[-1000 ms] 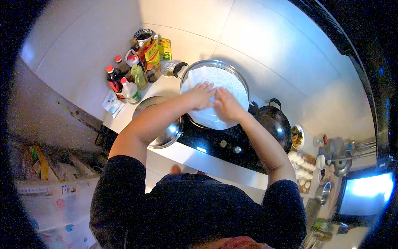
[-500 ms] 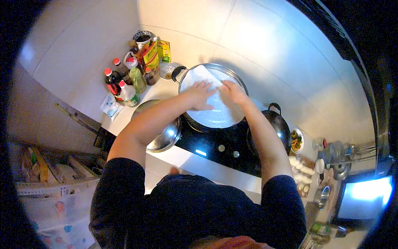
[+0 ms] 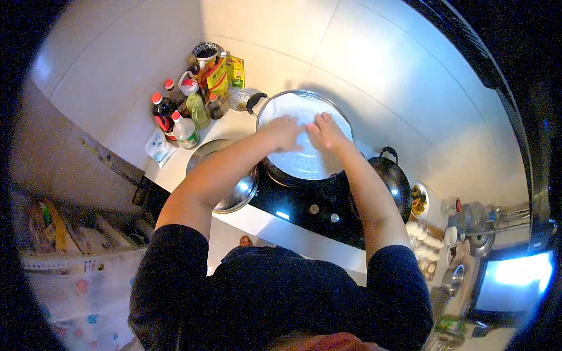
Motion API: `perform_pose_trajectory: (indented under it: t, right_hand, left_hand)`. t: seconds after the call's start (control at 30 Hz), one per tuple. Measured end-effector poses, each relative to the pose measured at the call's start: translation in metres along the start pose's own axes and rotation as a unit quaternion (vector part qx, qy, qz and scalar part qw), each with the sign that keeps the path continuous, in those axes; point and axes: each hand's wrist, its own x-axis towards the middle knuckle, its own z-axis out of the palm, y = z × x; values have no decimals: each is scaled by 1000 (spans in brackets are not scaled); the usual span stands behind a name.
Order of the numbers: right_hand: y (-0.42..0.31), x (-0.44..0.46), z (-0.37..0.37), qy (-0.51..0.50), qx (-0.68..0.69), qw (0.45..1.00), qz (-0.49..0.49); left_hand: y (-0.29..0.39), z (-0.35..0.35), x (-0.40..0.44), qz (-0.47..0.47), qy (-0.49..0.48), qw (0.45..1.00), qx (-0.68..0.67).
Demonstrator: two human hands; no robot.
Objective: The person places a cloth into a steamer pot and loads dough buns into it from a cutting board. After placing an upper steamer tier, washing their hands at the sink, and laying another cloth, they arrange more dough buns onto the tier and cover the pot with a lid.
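Observation:
A thin white steamer cloth (image 3: 307, 162) lies over the inside of a wide metal steamer pot (image 3: 349, 117) with a black side handle. Small holes of the tray beneath show through it near the front. My left hand (image 3: 285, 133) is over the cloth's left half, its fingers smeared by motion. To its right, my right hand (image 3: 328, 132) rests on the cloth with fingers stretched forward and slightly apart. Whether either hand pinches the cloth is not visible.
The black glass stove (image 3: 293, 202) bears the pot, with a black wok (image 3: 391, 178) to the right. A metal lid (image 3: 237, 196) sits at left, partly under my left arm. Sauce bottles (image 3: 186, 130) crowd the corner. Further right are a bowl of food (image 3: 419, 199) and white dough pieces (image 3: 424, 243).
The cloth's folded upper-left part now lies spread toward the pot's rim. My left hand has gone from flat and spread to blurred and more bunched. My right hand has shifted slightly.

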Motion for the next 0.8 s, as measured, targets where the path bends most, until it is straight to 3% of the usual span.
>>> perform_pose_trajectory:
  t: [0.03,0.13,0.17,0.27,0.33,0.37,0.47,0.57,0.67,0.8]
  right_hand:
    - [-7,-2,-8,25,-8,1000,-14]
    - [-48,-27,-46,-28,-34,997,-61]
    - [-20,-31,-10,19,-10,990,-140]
    - [-66,-66,-39,-97,52,994,3]
    - [-59,-76,-24,-24,63,998,-15]
    - [-53,-82,-17,11,69,997,-22]
    - [-51,-81,-22,-58,97,993,24]
    - [-50,-81,-27,-52,118,992,4]
    - [-38,-86,-22,-36,101,994,-34]
    - [-54,-130,-63,6,101,992,72]
  left_hand:
    - [0,-14,6,-20,-39,998,-36]
    - [-28,8,47,78,179,981,15]
    - [-29,11,56,83,214,973,-25]
    - [-37,32,90,189,370,908,44]
    - [-19,8,83,109,139,978,109]
    - [-8,-4,78,65,18,987,143]
    - [7,-18,71,60,14,982,181]
    - [-2,-2,81,28,64,992,102]
    - [-6,15,90,7,120,983,139]
    - [15,-16,66,41,159,973,165]
